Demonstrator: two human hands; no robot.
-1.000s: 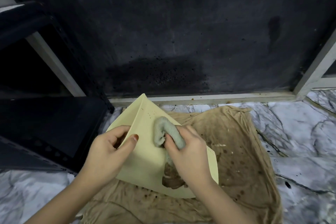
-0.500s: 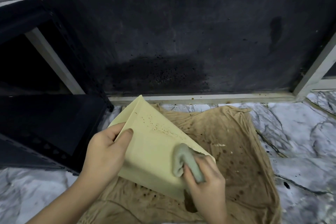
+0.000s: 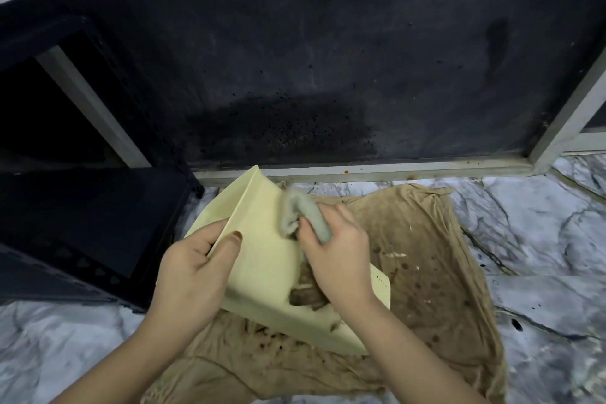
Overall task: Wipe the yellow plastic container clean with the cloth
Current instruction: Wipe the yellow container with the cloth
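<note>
The yellow plastic container (image 3: 262, 259) is held tilted above a brown stained fabric, its flat side facing me. My left hand (image 3: 193, 272) grips its left edge, thumb on the flat face. My right hand (image 3: 337, 256) is closed on a bunched grey-green cloth (image 3: 300, 211) and presses it against the upper part of the container's face. A brown smear (image 3: 305, 293) shows on the container just below my right hand. The lower right part of the container is hidden behind my right wrist.
A stained brown fabric (image 3: 426, 272) is spread on the marble-patterned floor (image 3: 541, 223) under the container. A dark splattered panel (image 3: 328, 59) in a pale metal frame (image 3: 377, 170) stands behind. A black shelf unit (image 3: 82, 223) sits at the left.
My right hand has moved the cloth from the lower right of the container's face up to its upper part. The brown smear has come back into sight. My left hand keeps its grip.
</note>
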